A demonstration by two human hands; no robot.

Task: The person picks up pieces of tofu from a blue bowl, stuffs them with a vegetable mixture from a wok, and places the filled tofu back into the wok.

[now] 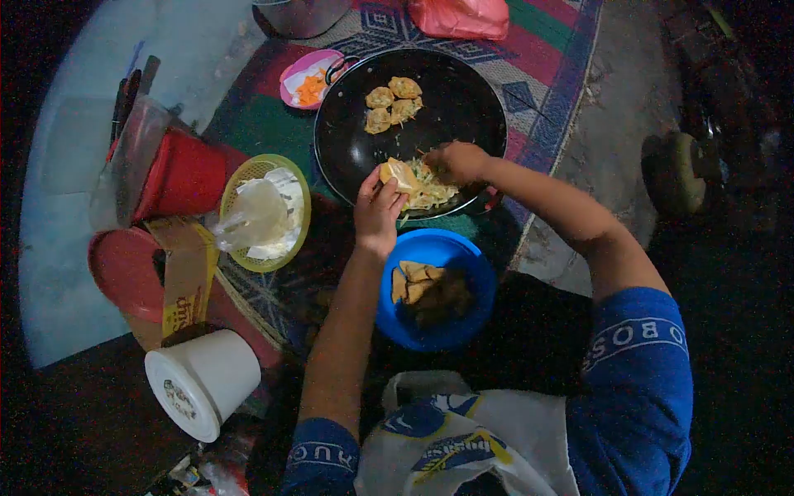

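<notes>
My left hand (380, 213) holds a yellowish tofu piece (399, 176) between thumb and fingers, over the near part of a black wok (347, 136). Beside it, my right hand (459, 162) reaches into the shredded vegetable mix (430, 194); its fingertips are bent down and closed at the mix, and what they grip is too dark to make out. Several filled pieces (394, 103) lie grouped in the far part of the wok. Just below the wok, a blue bowl (484, 310) contains brown tofu pieces (418, 281).
A pink dish (289, 66) with orange bits sits beyond the wok's left edge. Further left are a yellow basket (304, 194) holding a plastic bag, a red container (178, 174), a cardboard box (188, 281) and a white bucket (203, 384). A pink bag (459, 16) lies at the back.
</notes>
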